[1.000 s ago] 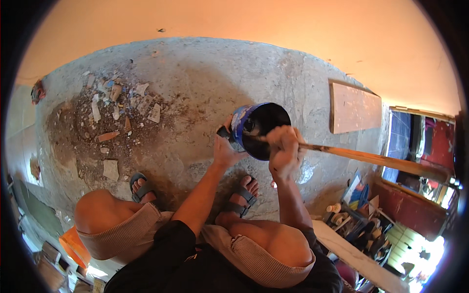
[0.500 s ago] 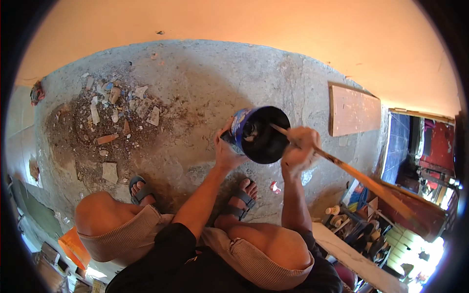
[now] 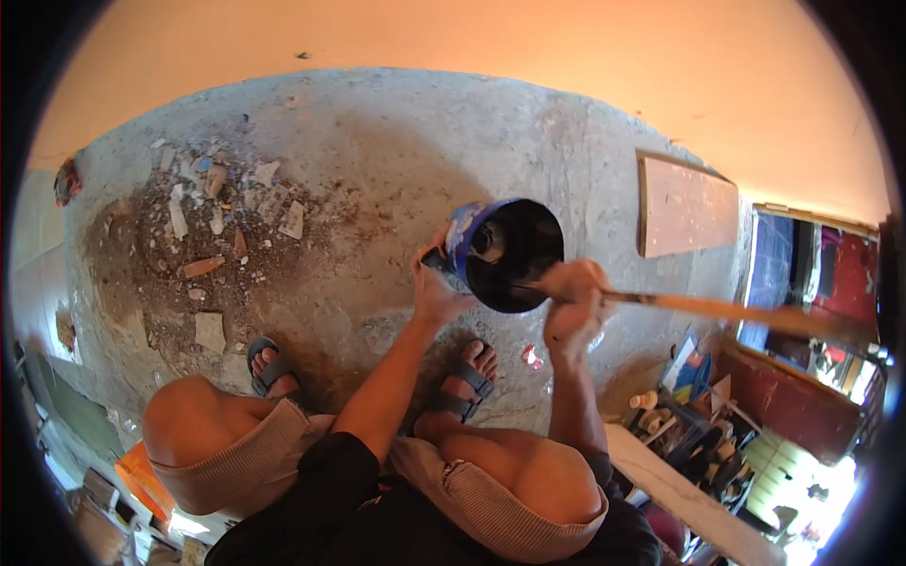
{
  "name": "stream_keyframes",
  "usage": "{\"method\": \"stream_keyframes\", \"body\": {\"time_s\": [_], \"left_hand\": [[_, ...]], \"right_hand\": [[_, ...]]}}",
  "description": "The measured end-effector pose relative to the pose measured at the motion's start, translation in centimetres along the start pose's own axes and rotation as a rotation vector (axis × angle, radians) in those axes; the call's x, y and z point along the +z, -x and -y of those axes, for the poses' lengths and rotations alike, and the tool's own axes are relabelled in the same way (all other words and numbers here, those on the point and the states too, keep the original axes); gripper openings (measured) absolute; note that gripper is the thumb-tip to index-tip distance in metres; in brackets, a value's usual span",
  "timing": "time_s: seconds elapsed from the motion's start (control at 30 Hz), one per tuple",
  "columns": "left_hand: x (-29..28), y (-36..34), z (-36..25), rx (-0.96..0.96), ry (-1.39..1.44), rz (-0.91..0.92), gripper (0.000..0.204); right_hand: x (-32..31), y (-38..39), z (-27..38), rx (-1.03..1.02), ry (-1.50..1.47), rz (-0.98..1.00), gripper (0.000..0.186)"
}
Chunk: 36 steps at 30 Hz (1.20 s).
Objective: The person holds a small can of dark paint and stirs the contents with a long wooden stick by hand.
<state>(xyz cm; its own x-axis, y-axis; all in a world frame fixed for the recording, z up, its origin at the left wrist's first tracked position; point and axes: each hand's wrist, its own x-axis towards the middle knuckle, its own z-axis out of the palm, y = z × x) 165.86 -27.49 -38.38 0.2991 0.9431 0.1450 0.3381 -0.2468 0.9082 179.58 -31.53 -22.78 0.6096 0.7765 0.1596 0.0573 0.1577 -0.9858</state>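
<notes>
My left hand is closed round the left side of a blue tin, which is tilted with its dark open top to the right, showing a blackened inside and a small pale lump at its back. My right hand grips a long wooden stick whose left end reaches into the mouth of the tin; its far end extends to the right and is blurred. The tin is held between my hands, above the stained concrete floor.
Broken chips and rubble lie on the left of the floor, below an orange wall. A board lies at the back right. An orange bucket stands behind my left knee. Cluttered items and a pale plank fill the lower right.
The stick and my right hand have shifted about at the tin's mouth, the stick swinging steeper and back nearer horizontal. The tin has moved slightly; my left hand keeps its hold.
</notes>
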Motion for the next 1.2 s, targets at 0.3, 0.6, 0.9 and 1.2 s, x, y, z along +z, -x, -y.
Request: {"method": "stream_keyframes", "body": {"time_s": [0.3,0.6,0.9,1.2], "left_hand": [[-0.3,0.1,1.2,-0.037,0.105,-0.065,0.104],[-0.1,0.0,1.8,-0.02,0.168,-0.05,0.11],[-0.5,0.1,0.9,-0.109,0.122,-0.004,0.113],[-0.5,0.3,1.6,-0.101,0.095,-0.037,0.107]], "right_hand": [[0.8,-1.8,0.4,0.027,-0.016,-0.089,0.028],[0.8,-1.8,-0.7,-0.133,0.064,0.051,0.031],[0.5,-2.3,-0.1,-0.119,0.022,-0.022,0.031],[3.3,-3.2,-1.1,-0.29,0.325,-0.068,0.032]]}}
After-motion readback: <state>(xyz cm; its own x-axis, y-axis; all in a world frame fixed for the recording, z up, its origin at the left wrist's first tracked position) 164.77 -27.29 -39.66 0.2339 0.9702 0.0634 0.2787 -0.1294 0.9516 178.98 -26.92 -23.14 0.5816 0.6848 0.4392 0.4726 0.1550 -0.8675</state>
